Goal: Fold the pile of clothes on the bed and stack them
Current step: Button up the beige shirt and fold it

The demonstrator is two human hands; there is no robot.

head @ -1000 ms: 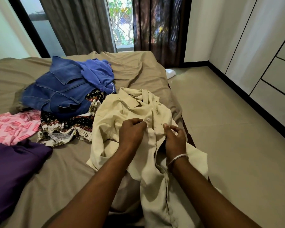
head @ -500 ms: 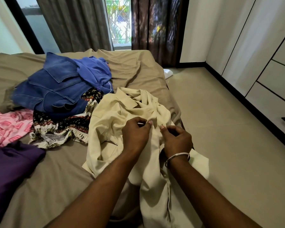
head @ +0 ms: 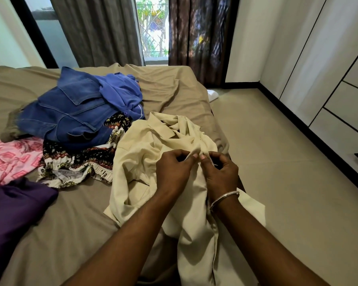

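A cream collared shirt (head: 141,157) lies crumpled at the bed's right edge, its lower part hanging toward me. My left hand (head: 172,172) and my right hand (head: 221,172) pinch the shirt's front edges together, fingertips almost touching. Behind it to the left sits the pile: a blue denim garment (head: 64,114), a lighter blue top (head: 120,93) and a dark patterned garment (head: 77,162). A pink patterned cloth (head: 10,157) and a purple garment (head: 12,207) lie at the left.
The bed (head: 174,96) has a taupe sheet. Tiled floor (head: 277,162) runs along its right side, with white wardrobe doors and drawers (head: 329,100) beyond. Curtains (head: 95,29) and a window stand behind the bed. A white object (head: 212,94) lies on the floor by the bed's far corner.
My hands have come closer together on the shirt's front, from a small gap apart to fingertips nearly meeting. The pile has not moved.
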